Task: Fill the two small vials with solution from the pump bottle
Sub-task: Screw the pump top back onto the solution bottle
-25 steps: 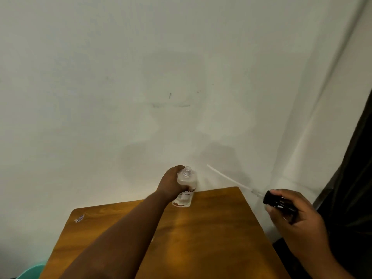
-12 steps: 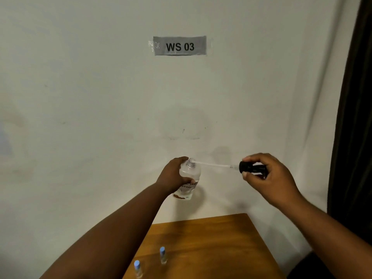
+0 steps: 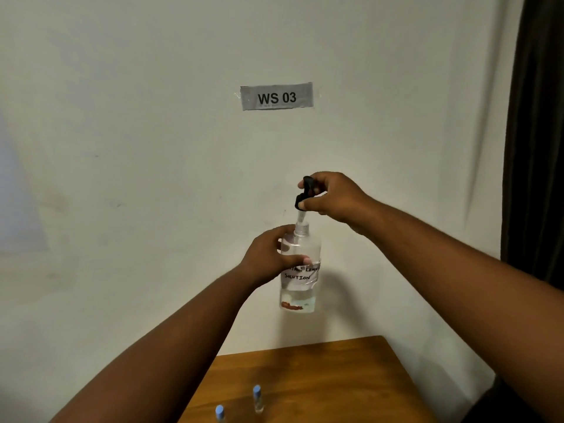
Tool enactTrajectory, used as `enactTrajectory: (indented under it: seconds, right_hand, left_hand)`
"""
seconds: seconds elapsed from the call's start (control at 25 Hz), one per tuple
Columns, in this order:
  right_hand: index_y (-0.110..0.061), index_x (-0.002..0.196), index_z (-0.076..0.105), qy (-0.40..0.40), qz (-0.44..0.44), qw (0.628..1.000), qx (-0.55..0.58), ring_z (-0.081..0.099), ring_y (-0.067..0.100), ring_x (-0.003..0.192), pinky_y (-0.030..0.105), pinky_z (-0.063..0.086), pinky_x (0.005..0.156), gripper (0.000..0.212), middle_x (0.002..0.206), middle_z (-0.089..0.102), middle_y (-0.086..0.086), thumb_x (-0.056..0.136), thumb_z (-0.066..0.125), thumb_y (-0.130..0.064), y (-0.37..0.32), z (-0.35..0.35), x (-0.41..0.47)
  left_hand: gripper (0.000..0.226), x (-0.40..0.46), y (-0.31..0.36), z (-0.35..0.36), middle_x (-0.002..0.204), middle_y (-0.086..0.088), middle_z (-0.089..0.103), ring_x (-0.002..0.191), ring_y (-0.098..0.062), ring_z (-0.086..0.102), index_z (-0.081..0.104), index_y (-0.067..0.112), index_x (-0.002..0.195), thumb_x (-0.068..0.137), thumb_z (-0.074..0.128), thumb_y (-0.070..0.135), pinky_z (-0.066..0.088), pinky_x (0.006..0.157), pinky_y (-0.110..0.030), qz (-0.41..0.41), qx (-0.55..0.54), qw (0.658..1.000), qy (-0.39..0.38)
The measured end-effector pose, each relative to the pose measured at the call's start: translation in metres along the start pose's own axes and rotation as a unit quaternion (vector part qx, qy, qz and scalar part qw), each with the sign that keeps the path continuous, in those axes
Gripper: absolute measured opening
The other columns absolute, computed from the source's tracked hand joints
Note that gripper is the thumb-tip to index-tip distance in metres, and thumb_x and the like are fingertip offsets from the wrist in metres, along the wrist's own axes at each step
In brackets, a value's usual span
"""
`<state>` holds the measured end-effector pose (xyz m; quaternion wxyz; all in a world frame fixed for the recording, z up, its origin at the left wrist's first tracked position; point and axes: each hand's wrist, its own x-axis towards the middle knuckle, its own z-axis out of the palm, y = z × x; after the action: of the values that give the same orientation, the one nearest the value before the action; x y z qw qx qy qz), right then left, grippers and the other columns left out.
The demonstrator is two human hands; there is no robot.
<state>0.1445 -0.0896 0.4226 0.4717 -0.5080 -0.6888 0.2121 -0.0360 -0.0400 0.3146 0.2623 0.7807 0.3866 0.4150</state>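
Hands: both are raised in front of the wall, above the far edge of the worktop, and both are occupied.
Left hand (image 3: pixel 268 254): its fingers and thumb are curled round the upper body of the pump bottle, which is held upright in the air.
Right hand (image 3: pixel 332 196): the black pump head (image 3: pixel 305 193) is pinched between thumb and fingertips, at 12 o'clock from the bottle's neck.
Worktop (image 3: pixel 335 377): a brown wooden surface is seen at 6 o'clock in the view, its far edge set against the wall.
Vials: two small clear vials with blue caps stand upright on the worktop; the nearer vial (image 3: pixel 219 414) is cut off by the bottom edge, and the farther vial (image 3: pixel 258 398) stands at about 2 o'clock from it, apart.
Pump bottle (image 3: pixel 300 270): a clear bottle with a handwritten label reading "SOLUTION" is held well above the worktop, at 12 o'clock from the vials; clear liquid is seen inside.
Pump stem: the white stem below the pump head is entered into the bottle's neck, the head raised off it.
Wall sign (image 3: pixel 276 97): a grey label reading "WS 03" is fixed to the white wall, at 12 o'clock from the hands.
Curtain (image 3: pixel 534 132): a dark curtain hangs at 3 o'clock.
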Motion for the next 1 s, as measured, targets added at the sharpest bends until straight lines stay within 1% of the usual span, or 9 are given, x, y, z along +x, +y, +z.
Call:
enactTrajectory:
  seconds: [0.12, 0.24, 0.36, 0.44, 0.56, 0.68, 0.8, 0.88, 1.0]
  right_hand:
    - [-0.014, 0.105, 0.073, -0.039, 0.038, 0.993, 0.101, 0.067, 0.007, 0.08, 0.022, 0.046, 0.066, 0.023, 0.091, 0.072, -0.005, 0.082, 0.076, -0.014, 0.005, 0.015, 0.003]
    - [-0.01, 0.102, 0.072, -0.05, 0.028, 0.982, 0.179, 0.068, 0.006, 0.073, 0.017, 0.05, 0.06, 0.018, 0.087, 0.072, -0.002, 0.084, 0.075, -0.012, 0.001, 0.026, 0.004]
    - [-0.006, 0.105, 0.07, -0.074, 0.03, 0.967, 0.243, 0.07, 0.016, 0.087, 0.03, 0.059, 0.081, 0.016, 0.095, 0.072, 0.005, 0.089, 0.07, -0.01, -0.004, 0.03, 0.005]
    - [-0.003, 0.112, 0.068, -0.101, 0.042, 0.947, 0.304, 0.07, 0.023, 0.096, 0.034, 0.057, 0.089, 0.019, 0.105, 0.072, 0.011, 0.094, 0.062, -0.007, -0.004, 0.03, 0.006]
    - [-0.006, 0.108, 0.065, -0.064, 0.024, 0.958, 0.278, 0.07, 0.025, 0.092, 0.035, 0.058, 0.084, 0.022, 0.103, 0.071, 0.012, 0.087, 0.072, -0.004, -0.004, 0.037, 0.009]
    - [-0.015, 0.1, 0.054, -0.007, 0.017, 0.972, 0.236, 0.066, 0.022, 0.088, 0.04, 0.056, 0.085, 0.04, 0.099, 0.064, 0.009, 0.074, 0.085, -0.013, -0.006, 0.051, 0.012]
    - [-0.01, 0.118, 0.06, -0.08, 0.031, 0.945, 0.315, 0.066, 0.02, 0.098, 0.033, 0.056, 0.087, 0.026, 0.107, 0.067, 0.005, 0.093, 0.067, -0.016, -0.011, 0.053, 0.012]
    - [-0.005, 0.12, 0.063, -0.117, 0.044, 0.929, 0.349, 0.067, 0.022, 0.104, 0.032, 0.058, 0.086, 0.022, 0.113, 0.069, 0.009, 0.101, 0.052, -0.011, -0.011, 0.046, 0.012]
    - [-0.002, 0.114, 0.064, -0.122, 0.033, 0.93, 0.345, 0.07, 0.025, 0.097, 0.032, 0.059, 0.081, 0.018, 0.105, 0.071, 0.012, 0.097, 0.057, -0.005, -0.011, 0.048, 0.013]
  left_hand:
    - [0.06, -0.004, 0.023, -0.018, 0.11, 0.009, 0.075, 0.094, -0.012, 0.073, 0.068, 0.033, 0.119, 0.064, 0.091, 0.037, 0.061, 0.088, -0.038, 0.004, -0.056, 0.998, 0.012]
    - [0.053, -0.007, 0.035, -0.033, 0.11, 0.005, 0.076, 0.095, -0.015, 0.075, 0.071, 0.03, 0.115, 0.066, 0.091, 0.033, 0.061, 0.09, -0.042, -0.005, -0.109, 0.994, 0.019]
    - [0.047, -0.011, 0.036, -0.043, 0.11, 0.005, 0.076, 0.099, -0.014, 0.074, 0.072, 0.033, 0.113, 0.069, 0.089, 0.034, 0.06, 0.091, -0.043, -0.009, -0.122, 0.992, 0.027]
    - [0.047, -0.013, 0.036, -0.05, 0.111, 0.003, 0.077, 0.102, -0.018, 0.074, 0.072, 0.031, 0.115, 0.071, 0.088, 0.032, 0.059, 0.094, -0.046, -0.015, -0.147, 0.989, 0.026]
    - [0.047, -0.015, 0.039, -0.053, 0.111, -0.002, 0.077, 0.104, -0.022, 0.074, 0.072, 0.026, 0.117, 0.073, 0.088, 0.027, 0.058, 0.095, -0.045, -0.016, -0.165, 0.986, 0.011]
    - [0.044, -0.014, 0.042, -0.05, 0.106, -0.002, 0.078, 0.098, -0.019, 0.075, 0.072, 0.023, 0.116, 0.075, 0.088, 0.022, 0.06, 0.083, -0.035, -0.017, -0.18, 0.983, 0.009]
    - [0.043, -0.014, 0.043, -0.054, 0.105, -0.005, 0.078, 0.093, -0.022, 0.076, 0.07, 0.019, 0.119, 0.078, 0.086, 0.018, 0.058, 0.074, -0.033, -0.038, -0.22, 0.975, 0.002]
    - [0.042, -0.015, 0.042, -0.058, 0.103, -0.006, 0.078, 0.09, -0.024, 0.076, 0.07, 0.017, 0.116, 0.077, 0.086, 0.017, 0.058, 0.072, -0.036, -0.051, -0.225, 0.973, -0.007]
    - [0.043, -0.013, 0.042, -0.062, 0.1, -0.008, 0.077, 0.087, -0.025, 0.075, 0.068, 0.013, 0.111, 0.073, 0.088, 0.015, 0.059, 0.073, -0.039, -0.061, -0.233, 0.971, -0.017]
